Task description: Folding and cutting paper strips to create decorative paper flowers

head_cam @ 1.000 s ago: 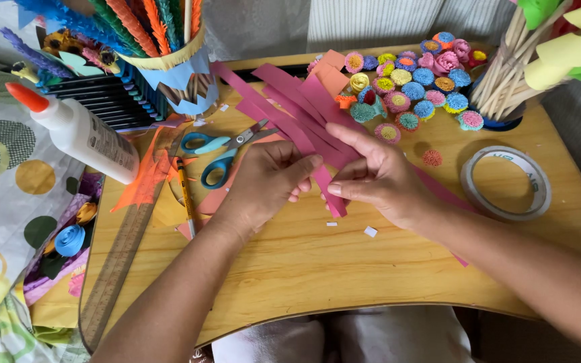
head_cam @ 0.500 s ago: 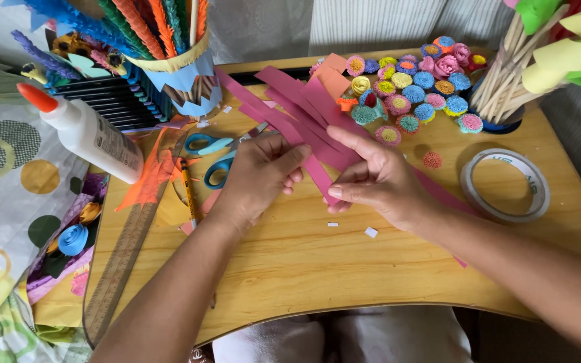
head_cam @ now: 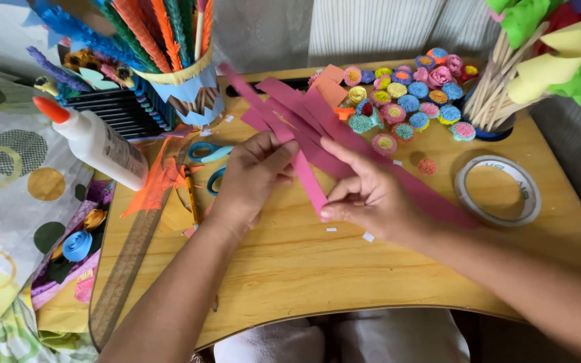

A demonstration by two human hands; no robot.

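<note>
Two hands (head_cam: pixel 250 181) (head_cam: pixel 371 195), one glue bottle (head_cam: pixel 95 144), one tape roll (head_cam: pixel 499 190), one ruler (head_cam: pixel 126 269), one pair of scissors (head_cam: pixel 210 165), one pencil (head_cam: pixel 191 195), roughly twenty paper rosettes (head_cam: pixel 408 104), several pink strips (head_cam: pixel 304 124), too overlapped for counting.

Magenta-pink paper strips (head_cam: pixel 317 134) are seen on a light wooden tray table (head_cam: pixel 344 269), beside a white glue bottle (head_cam: pixel 99 144) capped in orange, blue-handled scissors (head_cam: pixel 210 161), a whitish tape ring (head_cam: pixel 497 190), multicoloured paper rosettes (head_cam: pixel 405 94) and a cloth (head_cam: pixel 8 195) patterned with green and yellow circles
</note>
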